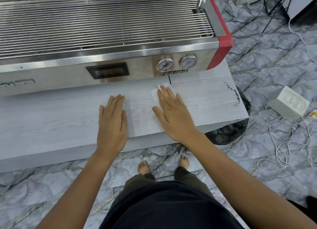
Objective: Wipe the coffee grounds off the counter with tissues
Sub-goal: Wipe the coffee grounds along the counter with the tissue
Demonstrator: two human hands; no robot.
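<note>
A white tissue [156, 96] lies flat on the pale wood-grain counter [51, 119], just in front of the espresso machine. My right hand [173, 112] presses down on it with flat, spread fingers; the tissue shows only at the fingertips and beside the thumb. My left hand [112, 124] rests palm down on the bare counter to the left of the tissue, fingers together, holding nothing. I see no clear coffee grounds on the counter; dark scuff marks [234, 95] run along its right end.
A steel espresso machine [103, 40] with a wire grate, two gauges [176, 64] and a red side fills the back of the counter. A black bin bag [228, 131] sits below the counter's right end. A tissue box [288, 102] and white cables [283, 143] lie on the marble floor.
</note>
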